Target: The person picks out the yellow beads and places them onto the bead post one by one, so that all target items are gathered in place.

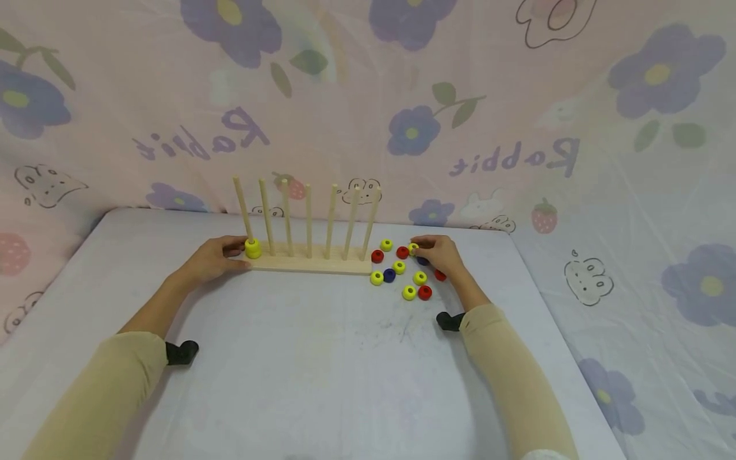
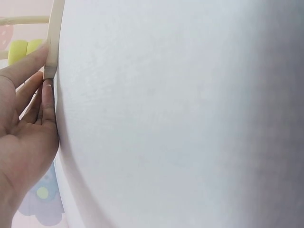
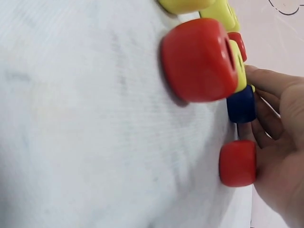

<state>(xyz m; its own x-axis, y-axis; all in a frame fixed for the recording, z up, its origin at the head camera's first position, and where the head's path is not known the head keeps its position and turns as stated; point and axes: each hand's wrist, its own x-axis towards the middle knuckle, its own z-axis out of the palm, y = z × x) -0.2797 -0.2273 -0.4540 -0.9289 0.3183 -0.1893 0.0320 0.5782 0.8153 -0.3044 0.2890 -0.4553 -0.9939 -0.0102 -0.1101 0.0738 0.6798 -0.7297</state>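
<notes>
A wooden peg rack (image 1: 310, 263) with several upright pegs stands toward the back of the table. Two stacked yellow beads (image 1: 253, 248) sit on its leftmost peg. My left hand (image 1: 215, 259) grips the rack's left end, thumb along the front edge and fingers behind; the left wrist view shows the fingers (image 2: 47, 102) against the end of the base. To the right of the rack, my right hand (image 1: 439, 252) pinches a yellow bead (image 1: 413, 248) between thumb and fingertips. A dark blue bead (image 3: 241, 104) and a red bead (image 3: 237, 163) lie close by that hand.
Loose beads spread right of the rack, among them a red bead (image 1: 377, 256), a blue bead (image 1: 389, 275) and a yellow bead (image 1: 409, 292). White cloth covers the table (image 1: 322, 358). A patterned curtain (image 1: 345, 96) hangs behind it.
</notes>
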